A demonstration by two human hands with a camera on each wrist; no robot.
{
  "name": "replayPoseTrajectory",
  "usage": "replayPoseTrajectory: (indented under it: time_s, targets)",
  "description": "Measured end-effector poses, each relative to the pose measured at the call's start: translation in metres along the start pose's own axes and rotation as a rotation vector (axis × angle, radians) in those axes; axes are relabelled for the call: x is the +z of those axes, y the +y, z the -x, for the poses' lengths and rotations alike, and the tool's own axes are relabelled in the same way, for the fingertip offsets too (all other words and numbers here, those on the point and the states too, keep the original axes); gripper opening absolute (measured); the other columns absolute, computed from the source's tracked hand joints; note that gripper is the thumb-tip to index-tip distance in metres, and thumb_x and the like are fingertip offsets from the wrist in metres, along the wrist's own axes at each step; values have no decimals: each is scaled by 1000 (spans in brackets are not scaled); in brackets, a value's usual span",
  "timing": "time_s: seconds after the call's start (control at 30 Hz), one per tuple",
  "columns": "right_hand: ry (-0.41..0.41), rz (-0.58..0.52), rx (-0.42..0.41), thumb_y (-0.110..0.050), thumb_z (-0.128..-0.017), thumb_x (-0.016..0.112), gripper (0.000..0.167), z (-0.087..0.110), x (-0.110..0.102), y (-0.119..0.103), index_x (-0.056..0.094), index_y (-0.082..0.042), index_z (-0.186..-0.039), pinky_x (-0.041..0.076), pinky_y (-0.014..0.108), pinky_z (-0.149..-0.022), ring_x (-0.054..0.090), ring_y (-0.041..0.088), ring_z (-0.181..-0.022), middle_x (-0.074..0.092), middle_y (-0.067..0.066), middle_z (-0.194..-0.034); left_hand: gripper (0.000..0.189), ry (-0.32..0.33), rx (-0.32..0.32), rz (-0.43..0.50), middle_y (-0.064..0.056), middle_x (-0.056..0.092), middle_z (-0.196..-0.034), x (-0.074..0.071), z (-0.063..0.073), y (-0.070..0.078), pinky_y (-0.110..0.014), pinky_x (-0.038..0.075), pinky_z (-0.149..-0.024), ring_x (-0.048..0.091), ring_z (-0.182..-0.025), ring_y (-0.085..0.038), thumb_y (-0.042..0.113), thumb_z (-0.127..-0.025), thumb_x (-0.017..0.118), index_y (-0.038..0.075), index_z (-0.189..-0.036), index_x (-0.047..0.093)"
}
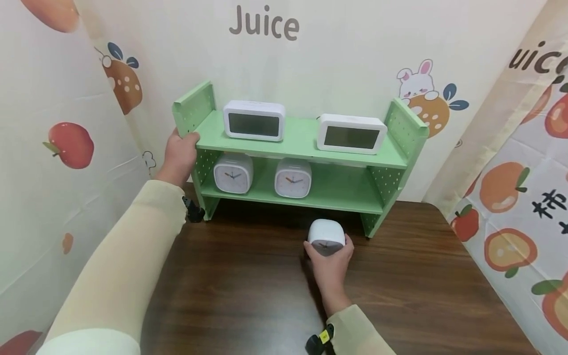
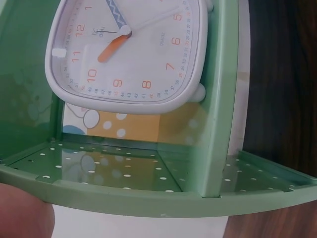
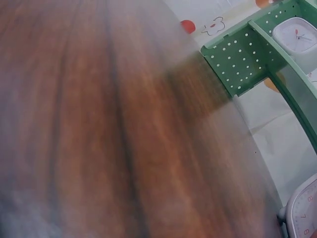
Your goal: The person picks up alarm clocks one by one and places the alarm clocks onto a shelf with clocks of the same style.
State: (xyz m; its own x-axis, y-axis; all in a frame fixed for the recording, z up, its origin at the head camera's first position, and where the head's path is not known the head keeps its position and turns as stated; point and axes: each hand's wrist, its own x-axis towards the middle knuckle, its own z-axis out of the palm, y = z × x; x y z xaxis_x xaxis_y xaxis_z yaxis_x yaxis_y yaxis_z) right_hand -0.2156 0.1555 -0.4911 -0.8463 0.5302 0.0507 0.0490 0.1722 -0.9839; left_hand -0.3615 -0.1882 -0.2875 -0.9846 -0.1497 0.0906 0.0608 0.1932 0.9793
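Observation:
My left hand grips the left side of a green two-tier shelf, thumb near the upper board's front corner. In the left wrist view, part of that hand shows beside the shelf's perforated side panel. Low in front of the shelf's right half, my right hand holds a white alarm clock between thumb and fingers. Its dial is tilted upward and partly covered by the hand. The right wrist view catches only an edge of this clock.
Two white digital clocks, one on the left and one on the right, stand on the upper board. Below, two white analog alarm clocks, left and middle, occupy the lower board. A dark wooden table meets fruit-printed cloth.

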Motion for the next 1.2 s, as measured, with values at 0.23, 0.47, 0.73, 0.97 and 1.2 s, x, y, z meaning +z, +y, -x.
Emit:
replayPoseTrajectory:
  time_s: [0.23, 0.47, 0.73, 0.97, 1.2]
  targets:
    - [9, -1, 7, -25, -76, 93, 111, 2, 0, -2, 18, -8, -157, 33, 53, -111, 36, 36, -134, 26, 19, -152, 57, -11, 20, 11, -4, 37, -161, 0, 2, -1, -52, 24, -120, 36, -145, -21, 35, -109, 37, 25, -163, 24]
    - [4, -16, 4, -29, -76, 93, 111, 5, -9, -6, 19, -8, -156, 34, 52, -109, 37, 35, -133, 27, 17, -153, 55, -5, 11, 4, -3, 39, -160, 5, 1, -1, -53, 26, -119, 37, -144, -23, 35, -108, 39, 24, -162, 28]
    - [-37, -33, -42, -29, -77, 94, 111, 3, -27, -26, 19, -7, -156, 35, 51, -108, 37, 33, -133, 29, 18, -153, 56, 2, 25, -11, -4, 40, -159, 0, 0, -4, -51, 26, -120, 39, -142, -21, 38, -109, 37, 24, -162, 29]
    - [-26, -70, -28, -26, -80, 91, 109, -7, -52, -59, 16, -5, -156, 34, 51, -110, 33, 33, -136, 29, 23, -154, 55, 0, 28, 4, -4, 41, -159, -2, 3, -3, -52, 24, -120, 39, -143, -22, 35, -108, 39, 23, -161, 30]
    - [7, -114, -39, -29, -80, 91, 109, -18, -68, -88, 16, -10, -156, 37, 51, -109, 33, 29, -135, 29, 16, -155, 54, -9, 38, 10, -4, 41, -159, -1, 4, -3, -53, 25, -120, 39, -143, -22, 34, -109, 38, 22, -161, 30]
